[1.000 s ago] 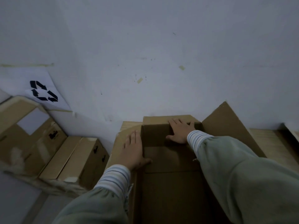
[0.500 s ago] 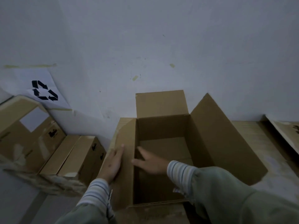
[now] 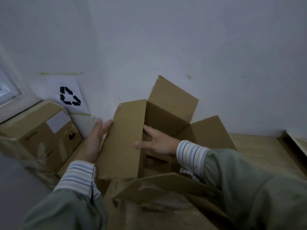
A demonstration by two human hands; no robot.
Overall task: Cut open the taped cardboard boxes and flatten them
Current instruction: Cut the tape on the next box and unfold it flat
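Note:
An open brown cardboard box (image 3: 123, 143) stands tilted in front of me, its flaps spread out. My left hand (image 3: 94, 140) lies flat with straight fingers against the outside of the box's left wall. My right hand (image 3: 159, 141) reaches inside the box, fingers spread against the inner face of that same wall, thumb at its rim. The near flap (image 3: 166, 185) hangs toward me with torn tape marks on it. The far flap (image 3: 172, 98) stands up against the wall.
A taped cardboard box (image 3: 39, 130) with a white label sits at the left, under a paper recycling sign (image 3: 69, 95) on the white wall. Another box lies low behind my left hand. A wooden surface (image 3: 259, 151) extends to the right, with a flat board (image 3: 297, 143) at its far right edge.
The box has been lifted and tilted to the right. Both hands moved up along its left wall, the left outside and the right inside.

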